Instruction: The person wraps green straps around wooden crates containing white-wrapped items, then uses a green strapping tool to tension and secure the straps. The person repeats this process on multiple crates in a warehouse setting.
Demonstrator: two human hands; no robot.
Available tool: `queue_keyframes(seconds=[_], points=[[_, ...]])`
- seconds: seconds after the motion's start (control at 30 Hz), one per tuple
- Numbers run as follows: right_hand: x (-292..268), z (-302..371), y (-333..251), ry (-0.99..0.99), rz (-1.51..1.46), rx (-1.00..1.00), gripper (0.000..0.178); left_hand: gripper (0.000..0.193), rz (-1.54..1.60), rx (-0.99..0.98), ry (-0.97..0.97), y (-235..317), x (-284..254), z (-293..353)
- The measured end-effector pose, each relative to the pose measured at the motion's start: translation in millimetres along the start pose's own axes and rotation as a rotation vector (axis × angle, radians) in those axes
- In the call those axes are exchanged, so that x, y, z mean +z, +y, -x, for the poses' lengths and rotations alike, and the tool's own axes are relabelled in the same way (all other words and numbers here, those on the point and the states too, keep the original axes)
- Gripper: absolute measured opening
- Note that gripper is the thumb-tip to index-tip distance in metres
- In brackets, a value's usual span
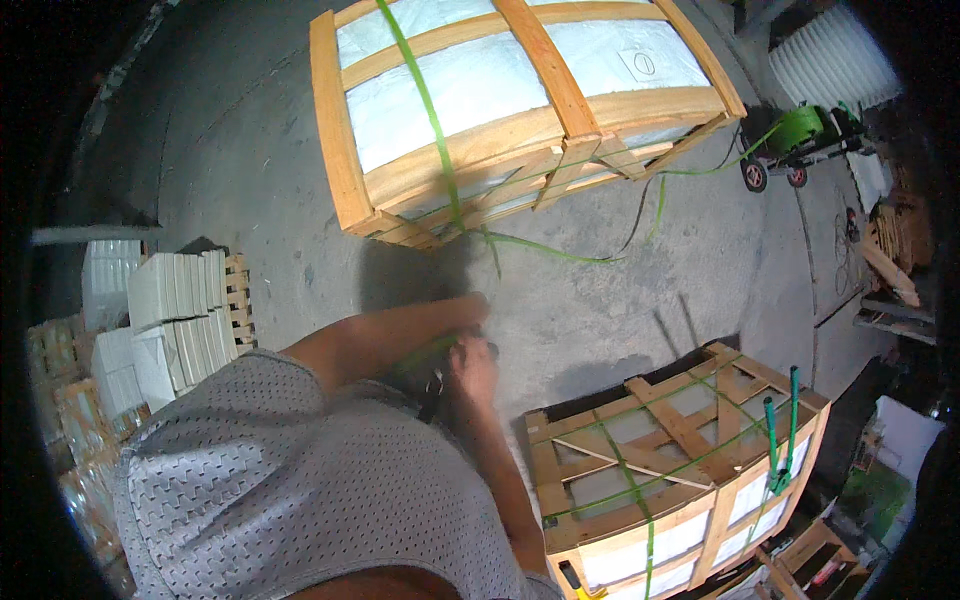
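My left arm reaches across my front, and my left hand is dim, its fingers too dark to make out. Just below it is my right hand, its fingers curled closed around something I cannot make out. A dull green strip shows below my left forearm, running toward the hands. Beyond them stands a large wooden crate with white-wrapped contents. A green strap runs over this crate and down its near side. Its loose length trails along the floor to the right.
At lower right stands a second strapped crate with a green long-handled tool on it. A wheeled cart carries a green strap roll at far right. White slabs are stacked at left beside a wooden pallet.
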State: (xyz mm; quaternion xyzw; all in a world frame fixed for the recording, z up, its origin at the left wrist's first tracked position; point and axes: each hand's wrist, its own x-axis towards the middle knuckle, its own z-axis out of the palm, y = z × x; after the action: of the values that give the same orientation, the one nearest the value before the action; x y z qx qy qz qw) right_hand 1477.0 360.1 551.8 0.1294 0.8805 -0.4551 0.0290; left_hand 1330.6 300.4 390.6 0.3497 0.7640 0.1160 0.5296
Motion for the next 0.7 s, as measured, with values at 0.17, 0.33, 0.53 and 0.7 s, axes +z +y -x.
queue_keyframes(seconds=[0.17,0.33,0.53,0.7], points=[[-24,-24,-18,-0.109,0.105,-0.14,0.041,0.025,0.043,0.135,0.049,-2,-21,3],[-26,-72,-28,-0.233,0.197,-0.179,0.026,0.028,0.14,0.475,0.157,-20,-47,-7],[-43,-129,-43,-0.332,0.079,-0.235,0.022,0.032,0.264,0.975,0.289,-46,-86,-10],[-52,-167,-55,-0.436,0.168,-0.219,0.019,0.035,0.302,1.188,0.409,-50,-106,-21]])
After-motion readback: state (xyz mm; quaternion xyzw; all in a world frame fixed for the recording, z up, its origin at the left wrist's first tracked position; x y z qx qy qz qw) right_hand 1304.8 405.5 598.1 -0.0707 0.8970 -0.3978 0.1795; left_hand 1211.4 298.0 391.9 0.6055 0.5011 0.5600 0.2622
